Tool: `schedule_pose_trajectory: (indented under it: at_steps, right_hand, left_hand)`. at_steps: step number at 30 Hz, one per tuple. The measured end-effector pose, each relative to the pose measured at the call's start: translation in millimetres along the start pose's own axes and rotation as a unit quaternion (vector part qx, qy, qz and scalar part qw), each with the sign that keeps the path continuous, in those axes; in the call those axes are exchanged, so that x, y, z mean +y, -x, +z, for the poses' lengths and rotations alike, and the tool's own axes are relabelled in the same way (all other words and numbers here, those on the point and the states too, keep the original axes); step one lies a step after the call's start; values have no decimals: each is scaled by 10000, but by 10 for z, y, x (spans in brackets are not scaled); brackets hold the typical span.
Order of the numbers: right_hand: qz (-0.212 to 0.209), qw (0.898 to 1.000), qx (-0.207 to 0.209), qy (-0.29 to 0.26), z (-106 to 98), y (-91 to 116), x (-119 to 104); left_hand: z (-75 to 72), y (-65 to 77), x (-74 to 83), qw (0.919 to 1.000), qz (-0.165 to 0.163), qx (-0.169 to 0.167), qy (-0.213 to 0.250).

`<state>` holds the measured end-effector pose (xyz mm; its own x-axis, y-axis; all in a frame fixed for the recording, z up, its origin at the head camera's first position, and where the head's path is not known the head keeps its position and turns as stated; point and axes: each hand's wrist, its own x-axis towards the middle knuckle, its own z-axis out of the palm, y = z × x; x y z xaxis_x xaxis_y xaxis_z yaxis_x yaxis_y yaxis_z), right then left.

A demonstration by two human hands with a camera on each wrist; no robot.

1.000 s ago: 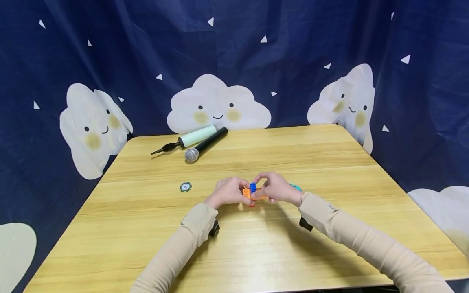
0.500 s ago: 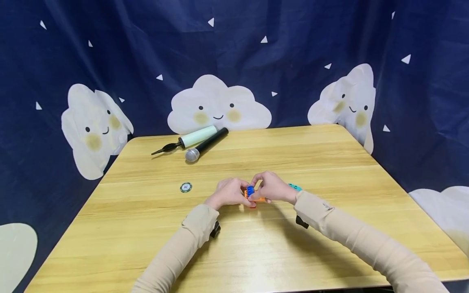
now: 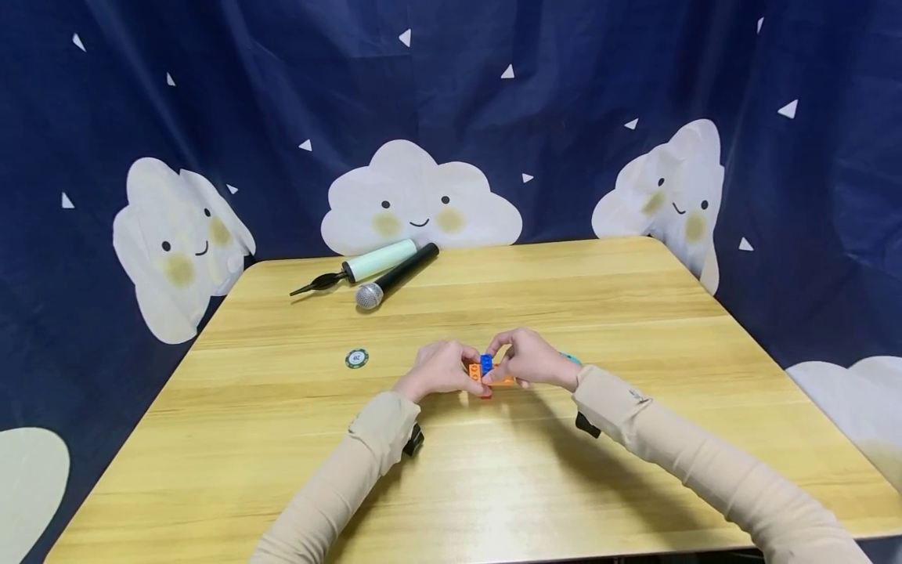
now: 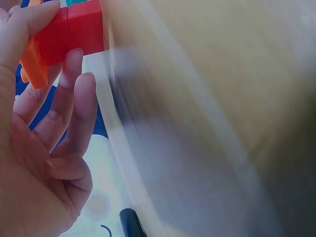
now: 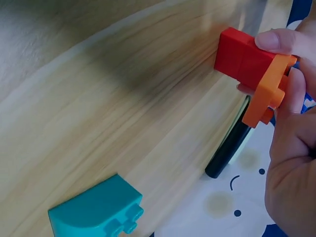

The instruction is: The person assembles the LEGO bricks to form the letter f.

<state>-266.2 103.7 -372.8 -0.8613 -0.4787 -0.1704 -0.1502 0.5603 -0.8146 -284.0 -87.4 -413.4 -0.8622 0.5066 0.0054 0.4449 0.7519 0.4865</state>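
Near the middle of the table, my left hand (image 3: 438,368) grips a stack of toy building bricks between thumb and fingers. The lower part is red bricks (image 5: 239,57), topped by a flat orange brick (image 5: 264,94) that sticks out past them. From the other side my right hand (image 3: 530,360) pinches a small blue brick (image 3: 486,360) over the orange one. Whether the blue brick's studs are fully seated cannot be told. A teal brick (image 5: 94,210) with a curved side lies on the table by the right wrist, mostly covered in the head view.
A poker chip (image 3: 357,358) lies left of the hands on the wooden table (image 3: 282,486). Farther back, a black microphone (image 3: 395,278) rests beside a pale green hand pump (image 3: 380,260). A dark blue cloud-patterned curtain (image 3: 465,102) hangs behind the table.
The right hand with the blue brick shifted slightly left, tilting the brick, then came back right; the brick now looks straighter. The left hand has hardly moved.
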Motion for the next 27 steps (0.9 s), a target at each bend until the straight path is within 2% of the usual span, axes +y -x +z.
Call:
schedule_pose_trajectory:
  at_steps: [4,11,20,27]
  right_hand:
    - [-132,9998,-69,126,-48,-5,-25]
    - [-659,9928,-229,975,-71,-35,-122]
    - [-414,9828,-190,1791,4,-76,-261]
    - [-367,9838,-39,1753,66,-49,-292]
  left_hand:
    - [-38,-14,7,10000,2,50,-30]
    - [-42,-32,8,10000,-10,64,-8]
    - [-24,-22,18,9998,75,152,-65]
    - [6,-8,-9,9998,105,156,3]
